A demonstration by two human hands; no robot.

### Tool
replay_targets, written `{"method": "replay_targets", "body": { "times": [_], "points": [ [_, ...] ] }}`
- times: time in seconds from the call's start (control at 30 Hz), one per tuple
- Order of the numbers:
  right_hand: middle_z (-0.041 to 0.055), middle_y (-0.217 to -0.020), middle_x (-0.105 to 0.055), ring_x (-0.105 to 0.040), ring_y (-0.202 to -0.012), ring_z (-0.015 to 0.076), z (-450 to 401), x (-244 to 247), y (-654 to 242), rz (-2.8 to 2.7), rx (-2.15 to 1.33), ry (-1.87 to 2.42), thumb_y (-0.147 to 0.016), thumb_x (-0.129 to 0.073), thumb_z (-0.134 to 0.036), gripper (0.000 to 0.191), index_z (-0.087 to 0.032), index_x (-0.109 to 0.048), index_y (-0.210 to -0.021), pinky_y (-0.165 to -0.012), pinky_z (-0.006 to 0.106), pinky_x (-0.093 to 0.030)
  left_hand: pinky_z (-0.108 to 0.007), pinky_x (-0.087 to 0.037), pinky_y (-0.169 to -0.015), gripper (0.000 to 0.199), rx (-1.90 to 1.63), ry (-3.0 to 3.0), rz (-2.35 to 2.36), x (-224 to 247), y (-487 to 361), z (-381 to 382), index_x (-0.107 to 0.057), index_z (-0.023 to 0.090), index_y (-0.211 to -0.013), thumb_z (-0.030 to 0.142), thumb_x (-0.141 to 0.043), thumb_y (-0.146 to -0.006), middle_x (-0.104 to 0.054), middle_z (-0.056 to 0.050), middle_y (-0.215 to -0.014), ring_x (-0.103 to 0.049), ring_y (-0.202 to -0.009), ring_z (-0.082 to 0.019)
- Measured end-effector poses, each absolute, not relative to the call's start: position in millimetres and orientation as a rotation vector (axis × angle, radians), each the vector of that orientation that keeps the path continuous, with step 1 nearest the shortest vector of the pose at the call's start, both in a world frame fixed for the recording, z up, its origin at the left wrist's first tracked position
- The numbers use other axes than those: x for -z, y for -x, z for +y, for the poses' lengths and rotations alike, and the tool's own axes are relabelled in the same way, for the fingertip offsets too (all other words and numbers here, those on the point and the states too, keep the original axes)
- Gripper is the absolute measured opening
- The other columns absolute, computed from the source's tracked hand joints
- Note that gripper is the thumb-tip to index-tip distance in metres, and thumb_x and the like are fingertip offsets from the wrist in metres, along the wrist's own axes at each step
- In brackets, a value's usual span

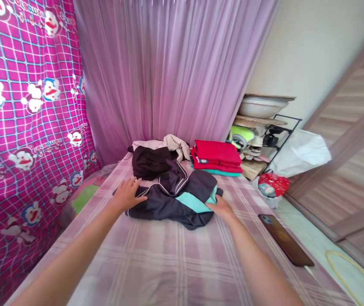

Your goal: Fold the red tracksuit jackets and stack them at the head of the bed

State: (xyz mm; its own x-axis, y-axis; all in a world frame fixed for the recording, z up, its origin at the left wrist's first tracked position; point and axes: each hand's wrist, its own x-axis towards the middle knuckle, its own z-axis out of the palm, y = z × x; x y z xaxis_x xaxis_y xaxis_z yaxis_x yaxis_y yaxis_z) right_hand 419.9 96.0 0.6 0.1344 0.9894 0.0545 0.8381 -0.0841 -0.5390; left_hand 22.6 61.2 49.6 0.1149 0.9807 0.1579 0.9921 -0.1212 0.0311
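A dark navy jacket (156, 206) with teal panels and white piping lies partly folded on the plaid-covered surface. My left hand (128, 194) rests at its left side, fingers spread, palm down. At its right end, my right hand (221, 207) has its fingers closed on the teal edge of the jacket; some fingertips are hidden by the cloth. Just behind the jacket lies a crumpled black garment (150, 162). Behind that is a pale, beige-pink garment (177, 145). A stack of folded red clothes (216, 154) with a teal piece at the bottom sits at the back right.
A phone (285, 240) lies near the right edge of the plaid cloth (156, 263). Beyond that edge stand a rack (283, 140) with shoes and a white basin (261, 106), and a red bag (274, 184). Purple curtains (169, 72) hang behind; a patterned pink cloth (19, 136) hangs left.
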Motion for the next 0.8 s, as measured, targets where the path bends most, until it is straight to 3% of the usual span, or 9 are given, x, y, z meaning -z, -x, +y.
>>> {"method": "replay_targets", "body": {
  "times": [0.07,0.13,0.27,0.37,0.47,0.6,0.7,0.8],
  "points": [
    [0.0084,-0.101,-0.076,-0.071,-0.092,0.0246,100.1,-11.4,-412.1,-1.802,-0.418,2.069,-0.076,-0.064,-0.024,0.043,-0.017,-0.069,-0.119,-0.077,0.031,-0.053,-0.051,-0.028,-0.113,0.08,0.003,2.327,-2.138,-42.6,-17.7,72.0,-0.041,0.014,-0.146,0.058,-0.059,-0.082,-0.05,-0.021,-0.147,-0.045,-0.137,-0.035],
    [0.0074,-0.103,-0.076,-0.071,-0.093,0.0237,109.0,-27.3,-404.3,-1.842,-0.387,2.106,-0.077,-0.059,-0.018,0.042,-0.02,-0.07,-0.118,-0.078,0.03,-0.052,-0.049,-0.035,-0.107,0.078,-0.138,2.328,-2.207,-38.8,-17.5,74.8,-0.043,0.014,-0.145,0.06,-0.054,-0.084,-0.057,-0.022,-0.139,-0.054,-0.128,-0.035],
    [0.0049,-0.113,-0.074,-0.067,-0.104,0.0257,140.0,-75.7,-377.9,-1.877,-0.228,2.035,-0.08,-0.056,-0.016,0.045,-0.03,-0.069,-0.121,-0.088,0.034,-0.049,-0.044,-0.047,-0.088,0.058,-0.161,2.283,-2.292,-48.5,-30.0,55.2,-0.06,0.017,-0.128,0.057,-0.05,-0.086,-0.069,-0.019,-0.121,-0.065,-0.111,-0.036],
    [0.0036,-0.118,-0.072,-0.064,-0.109,0.024,165.6,-121.8,-340.4,-2.05,0.075,1.791,-0.085,-0.051,-0.016,0.041,-0.029,-0.07,-0.119,-0.095,0.034,-0.045,-0.04,-0.048,-0.084,0.046,0.005,2.312,-2.357,-56.8,-48.1,23.5,-0.067,0.021,-0.114,0.055,-0.051,-0.086,-0.073,-0.013,-0.112,-0.068,-0.106,-0.033],
    [0.0061,-0.122,-0.069,-0.06,-0.112,0.0232,187.1,-163.7,-296.1,-2.126,0.25,1.416,-0.089,-0.047,-0.014,0.041,-0.024,-0.068,-0.123,-0.102,0.037,-0.037,-0.036,-0.048,-0.077,0.044,0.217,2.333,-2.365,-51.8,-71.4,-7.2,-0.065,0.024,-0.114,0.055,-0.049,-0.088,-0.076,-0.01,-0.103,-0.071,-0.097,-0.03],
    [0.0116,-0.136,-0.06,-0.051,-0.126,0.0261,211.5,-195.2,-258.8,-2.146,0.297,1.236,-0.094,-0.047,-0.019,0.05,-0.022,-0.048,-0.144,-0.11,0.048,-0.026,-0.03,-0.047,-0.068,0.042,0.515,2.397,-2.31,-34.8,-103.4,-21.4,-0.064,0.026,-0.114,0.056,-0.047,-0.091,-0.077,-0.007,-0.094,-0.073,-0.085,-0.024],
    [0.0138,-0.152,-0.045,-0.044,-0.134,0.0312,222.0,-195.5,-261.9,-2.23,0.159,1.409,-0.092,-0.056,-0.028,0.068,-0.023,-0.029,-0.154,-0.108,0.054,-0.031,-0.029,-0.05,-0.071,0.046,0.578,2.571,-2.249,-27.0,-119.6,-15.4,-0.058,0.025,-0.128,0.051,-0.05,-0.091,-0.077,-0.007,-0.104,-0.072,-0.088,-0.022],
    [0.0117,-0.148,-0.051,-0.051,-0.129,0.0307,209.9,-173.3,-286.3,-2.273,0.007,1.549,-0.091,-0.056,-0.03,0.062,-0.022,-0.039,-0.151,-0.103,0.046,-0.04,-0.031,-0.052,-0.077,0.045,0.498,2.662,-2.246,-25.6,-123.0,-8.3,-0.06,0.025,-0.129,0.045,-0.051,-0.09,-0.076,-0.007,-0.109,-0.071,-0.094,-0.023]
  ]
}}
